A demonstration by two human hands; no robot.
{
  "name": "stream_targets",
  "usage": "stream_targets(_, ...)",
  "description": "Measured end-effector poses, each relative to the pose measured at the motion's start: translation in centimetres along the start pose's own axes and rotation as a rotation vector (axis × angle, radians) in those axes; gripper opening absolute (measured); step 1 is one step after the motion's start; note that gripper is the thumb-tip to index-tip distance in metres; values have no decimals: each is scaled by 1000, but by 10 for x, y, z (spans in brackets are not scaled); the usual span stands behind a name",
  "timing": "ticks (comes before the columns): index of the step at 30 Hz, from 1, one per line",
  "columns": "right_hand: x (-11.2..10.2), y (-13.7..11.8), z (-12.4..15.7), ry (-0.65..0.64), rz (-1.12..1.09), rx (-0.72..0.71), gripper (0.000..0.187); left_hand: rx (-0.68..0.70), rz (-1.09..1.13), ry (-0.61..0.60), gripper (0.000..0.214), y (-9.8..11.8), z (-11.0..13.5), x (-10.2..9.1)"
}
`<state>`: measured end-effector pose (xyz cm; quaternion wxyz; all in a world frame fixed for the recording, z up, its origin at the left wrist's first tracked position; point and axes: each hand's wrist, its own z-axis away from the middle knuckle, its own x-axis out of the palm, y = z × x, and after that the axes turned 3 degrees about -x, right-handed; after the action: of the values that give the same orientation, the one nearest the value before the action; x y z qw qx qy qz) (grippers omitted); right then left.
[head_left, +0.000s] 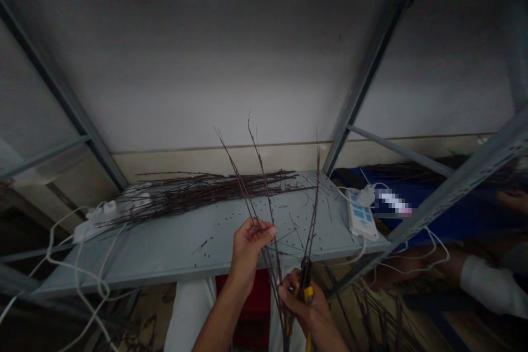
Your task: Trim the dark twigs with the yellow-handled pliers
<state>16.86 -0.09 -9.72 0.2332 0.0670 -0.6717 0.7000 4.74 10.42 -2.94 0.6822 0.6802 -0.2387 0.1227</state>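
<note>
My left hand [248, 247] is raised over the front of the grey metal shelf [173, 247], its fingers pinched round thin dark twigs [258, 176] that stand up and fan out. My right hand [303, 305] sits lower and to the right, closed round the lower ends of the twigs together with a yellow-handled cutter [306, 286]. A long pile of similar dark twigs [193, 192] lies across the back of the shelf, with small cut bits scattered on the shelf surface.
White power strips lie at the shelf's left [103, 214] and right [362, 215] ends, with white cables [78, 269] hanging off. Slanted grey rack posts [371, 66] frame the shelf. Another person's sleeve [490, 286] shows at the right. More twigs lie on the floor.
</note>
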Motion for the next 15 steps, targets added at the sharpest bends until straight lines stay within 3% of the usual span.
stream_targets(11,-6,10,-10,0,14,-26,53,-21,17,-35,23,11,-10,5)
stream_targets(15,-7,10,-9,4,31,-13,52,-103,87,-92,26,8,-9,4)
